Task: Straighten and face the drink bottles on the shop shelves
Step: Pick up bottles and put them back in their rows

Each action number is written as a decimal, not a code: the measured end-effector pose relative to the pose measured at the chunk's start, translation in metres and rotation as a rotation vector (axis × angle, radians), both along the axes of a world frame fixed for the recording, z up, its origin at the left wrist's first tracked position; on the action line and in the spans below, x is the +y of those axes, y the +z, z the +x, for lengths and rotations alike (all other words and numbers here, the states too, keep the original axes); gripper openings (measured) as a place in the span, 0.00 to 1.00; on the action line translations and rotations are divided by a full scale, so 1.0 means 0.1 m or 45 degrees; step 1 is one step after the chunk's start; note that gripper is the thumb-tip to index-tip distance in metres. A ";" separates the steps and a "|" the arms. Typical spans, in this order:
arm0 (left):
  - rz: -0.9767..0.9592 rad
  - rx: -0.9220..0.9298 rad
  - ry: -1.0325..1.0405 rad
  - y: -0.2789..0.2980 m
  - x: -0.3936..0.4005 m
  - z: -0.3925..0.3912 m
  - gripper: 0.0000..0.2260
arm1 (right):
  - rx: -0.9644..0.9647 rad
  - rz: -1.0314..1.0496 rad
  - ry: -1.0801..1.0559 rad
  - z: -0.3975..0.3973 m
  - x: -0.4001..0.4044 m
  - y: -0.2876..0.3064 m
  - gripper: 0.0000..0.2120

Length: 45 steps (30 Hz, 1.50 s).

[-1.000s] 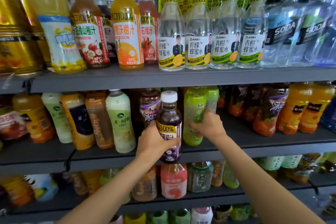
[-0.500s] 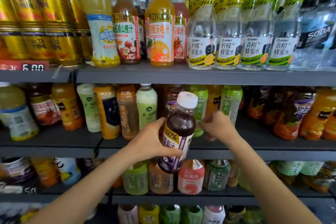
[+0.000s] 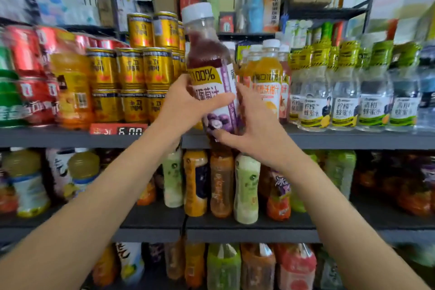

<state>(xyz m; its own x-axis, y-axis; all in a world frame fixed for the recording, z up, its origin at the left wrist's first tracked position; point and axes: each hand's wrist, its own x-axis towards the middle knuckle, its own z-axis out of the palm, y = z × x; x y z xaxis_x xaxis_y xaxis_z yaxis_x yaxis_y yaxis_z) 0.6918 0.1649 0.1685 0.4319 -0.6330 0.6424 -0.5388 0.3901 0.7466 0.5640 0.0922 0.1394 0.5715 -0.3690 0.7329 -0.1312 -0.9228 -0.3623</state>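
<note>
At the front of the upper shelf (image 3: pixel 329 140), a grape juice bottle (image 3: pixel 211 77) with a white cap and a purple-and-yellow label is held up in both hands, tilted slightly with its cap leaning to the left. The left hand (image 3: pixel 182 108) is wrapped around the label from the left side, its thumb laid across the front of the bottle, so the bottle is gripped. The right hand (image 3: pixel 254 129) is pressed against the bottle's right side and lower end, with the fingers curved around it and the thumb reaching under the grape picture; the bottle's base is hidden behind this hand. The bottle is raised in front of the shelf edge, between stacked gold cans (image 3: pixel 131 82) on the left and a row of orange juice bottles (image 3: pixel 268 77) just beside it on the right. Further right, clear honey-water bottles (image 3: pixel 343 92) with yellow and green striped necks are lined up, labels facing forward. Red cans (image 3: pixel 30 73) are seen at the far left (blurred). A red price tag (image 3: pixel 117 129) reading 6.00 is fixed to the shelf edge below the gold cans. On the shelf beneath (image 3: pixel 235 225), tea and juice bottles (image 3: pixel 221 183) of mixed colours are stood upright behind the forearms.
</note>
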 end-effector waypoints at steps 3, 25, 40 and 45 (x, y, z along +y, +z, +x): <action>0.035 0.012 0.127 0.14 -0.16 0.08 0.27 | -0.296 0.020 -0.208 0.41 0.03 0.00 0.37; 0.359 -0.098 0.398 0.08 -0.97 0.51 0.32 | 0.075 -0.052 -1.227 0.68 -0.75 0.07 0.41; 0.264 -0.210 0.520 0.00 -0.84 0.64 0.27 | 0.180 0.184 -0.925 0.89 -0.97 0.23 0.43; 0.242 -0.232 0.471 -0.01 -0.86 0.68 0.28 | 0.231 0.039 -1.084 0.93 -0.97 0.27 0.44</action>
<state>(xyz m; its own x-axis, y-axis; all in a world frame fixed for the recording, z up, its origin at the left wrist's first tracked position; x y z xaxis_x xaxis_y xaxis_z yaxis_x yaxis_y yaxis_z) 0.7601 0.0787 0.1675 0.5421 -0.5714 0.6162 -0.7454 0.0115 0.6665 0.6571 -0.0046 0.1659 0.1995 -0.7422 0.6399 -0.8303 -0.4748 -0.2919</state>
